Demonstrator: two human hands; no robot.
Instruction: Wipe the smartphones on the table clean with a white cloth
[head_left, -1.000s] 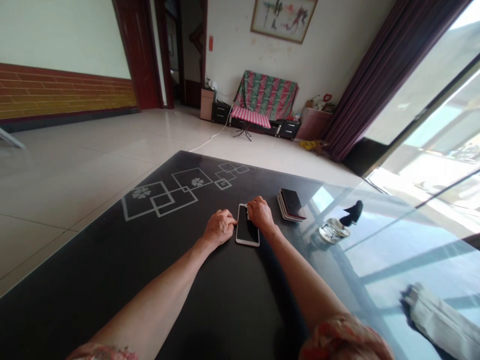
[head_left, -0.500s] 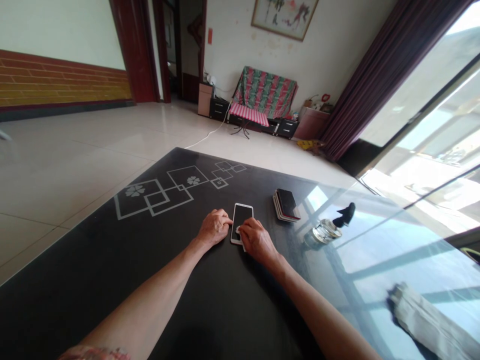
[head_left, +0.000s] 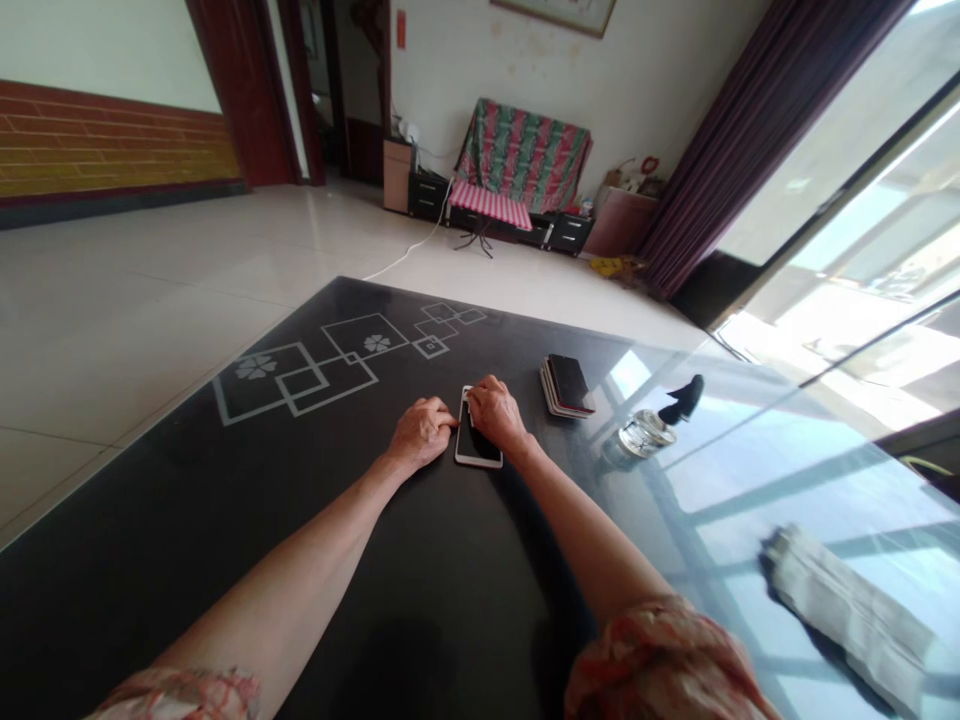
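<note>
A white-framed phone (head_left: 478, 447) with a dark screen lies flat on the black table (head_left: 247, 520). My left hand (head_left: 423, 433) rests at the phone's left edge, its fingers curled together and touching that edge. Over the upper part of the screen is my right hand (head_left: 496, 410), closed in a pinch on a small white thing that mostly hides under the fingers; I cannot make out what it is.
Right of the phone sits a stack of dark and white phones or cases (head_left: 568, 386). Beyond it stands a glass jar (head_left: 646, 434) with a black object (head_left: 682, 400) beside its top. A grey cloth (head_left: 847, 600) lies at the right.
My right hand has slid from the phone's lower right up to its top, uncovering the lower screen. My left hand stays at the left edge. The whole view has shifted slightly.
</note>
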